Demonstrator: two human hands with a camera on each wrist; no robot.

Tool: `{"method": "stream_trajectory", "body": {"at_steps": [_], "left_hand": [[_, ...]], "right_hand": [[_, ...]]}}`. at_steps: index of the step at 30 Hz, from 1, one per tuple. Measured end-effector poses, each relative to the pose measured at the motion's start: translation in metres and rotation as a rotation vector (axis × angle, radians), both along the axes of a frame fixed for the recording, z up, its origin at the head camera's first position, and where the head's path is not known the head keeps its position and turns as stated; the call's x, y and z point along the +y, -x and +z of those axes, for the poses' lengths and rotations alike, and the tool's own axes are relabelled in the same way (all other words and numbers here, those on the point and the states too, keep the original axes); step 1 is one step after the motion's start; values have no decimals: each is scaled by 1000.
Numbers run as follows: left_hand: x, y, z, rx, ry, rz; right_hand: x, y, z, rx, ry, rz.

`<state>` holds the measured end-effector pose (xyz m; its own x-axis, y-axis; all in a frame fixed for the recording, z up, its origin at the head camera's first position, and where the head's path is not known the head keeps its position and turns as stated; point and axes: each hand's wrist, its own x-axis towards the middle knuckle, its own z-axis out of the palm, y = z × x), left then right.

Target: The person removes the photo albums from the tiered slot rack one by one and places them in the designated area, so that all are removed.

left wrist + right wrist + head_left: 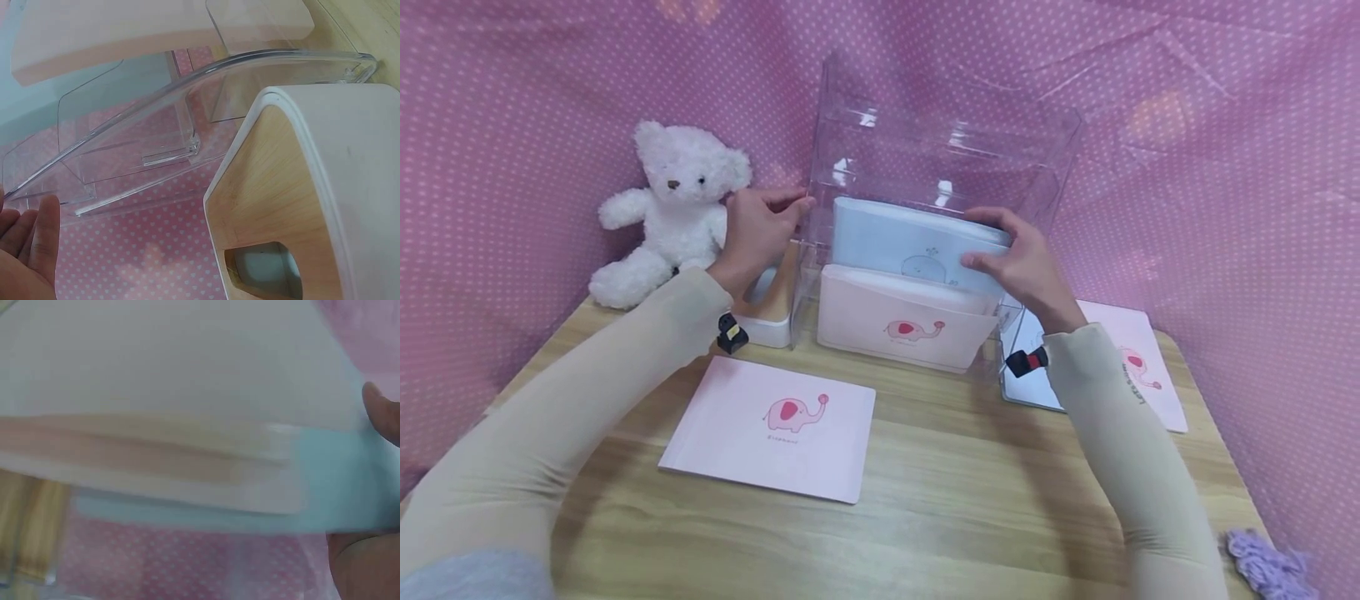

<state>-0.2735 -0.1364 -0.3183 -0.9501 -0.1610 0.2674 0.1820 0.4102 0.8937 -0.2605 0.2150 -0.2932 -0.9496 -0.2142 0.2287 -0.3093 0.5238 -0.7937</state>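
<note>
A clear plastic rack with stepped tiers (842,171) stands at the back of the table. My left hand (760,229) pinches its left side edge between thumb and fingers; the left wrist view shows the fingers (45,240) at the rack's curved rim. With my right hand (1030,262) I grip the right end of a light blue booklet (887,242) with a whale drawing, thumb in front, fingers behind. This booklet stands upright in the rack, behind a pink elephant booklet (853,312) on the lowest tier. The right wrist view is blurred.
Another pink elephant booklet (730,425) lies flat in front. Right of the rack lie a pink booklet (1120,329) and a blue one (1030,392). A white-and-wood house-shaped box (767,332) and a white teddy bear (677,221) sit left. Purple yarn-like material (1270,562) lies lower right.
</note>
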Motion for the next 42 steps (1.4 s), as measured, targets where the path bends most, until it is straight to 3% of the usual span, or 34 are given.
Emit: {"method": "stream_trajectory", "body": {"at_steps": [5, 13, 20, 27, 42], "left_hand": [[0, 1, 0, 5, -15, -17], [-1, -1, 0, -20, -10, -7], [-2, -2, 1, -103, -14, 0], [-1, -1, -1, -37, 5, 6], [-2, 4, -4, 19, -22, 18]], "right_hand": [[-2, 2, -3, -49, -19, -45], [-6, 3, -3, -55, -55, -91], [-9, 4, -3, -61, -55, -115], [-12, 3, -4, -67, 4, -167], [-16, 0, -4, -72, 30, -214]]}}
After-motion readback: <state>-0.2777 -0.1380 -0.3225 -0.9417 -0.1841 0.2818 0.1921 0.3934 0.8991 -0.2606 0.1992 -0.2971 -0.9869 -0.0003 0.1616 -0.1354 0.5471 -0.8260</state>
